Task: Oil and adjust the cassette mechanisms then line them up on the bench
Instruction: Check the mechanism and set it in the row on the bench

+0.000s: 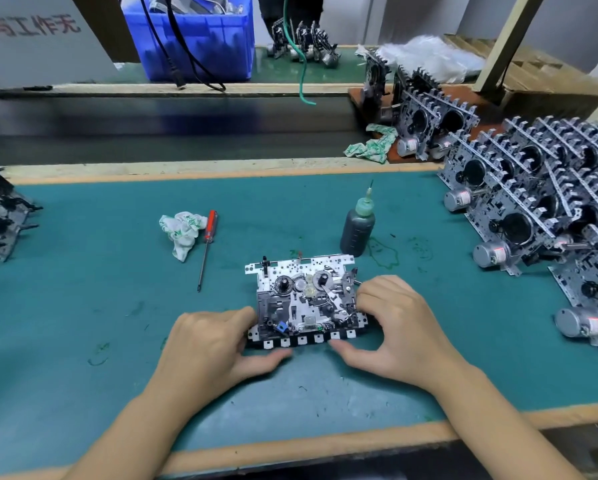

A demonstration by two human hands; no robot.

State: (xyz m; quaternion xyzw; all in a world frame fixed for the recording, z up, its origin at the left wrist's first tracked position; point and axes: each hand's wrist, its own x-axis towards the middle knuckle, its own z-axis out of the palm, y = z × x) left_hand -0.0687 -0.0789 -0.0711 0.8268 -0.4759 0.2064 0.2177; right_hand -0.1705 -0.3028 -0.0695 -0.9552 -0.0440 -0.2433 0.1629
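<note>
From the head camera, one cassette mechanism [304,303] lies flat, works upward, on the green tabletop [82,306] near its front edge, and both hands grip it. The left hand [217,344] curls round its left front corner, thumb along the row of white keys; the right hand [398,327] holds the right side, fingers curled over the edge and thumb under the front rim. This looks like the adjusting step: steady the frame with both hands and work the keys and levers by thumb, watching that the two reel hubs and the small gears turn freely. Keep fingertips off the greased parts and the thin springs at the right side, which would bend easily. The oil bottle [358,226] stands upright just behind the mechanism, needle tip up; mind not to knock it when lifting the piece. A red-handled screwdriver [207,244] and a crumpled rag [183,230] lie to the left, near at hand. Finished mechanisms [533,202] stand in rows at the right, so this one probably goes beside them.
</note>
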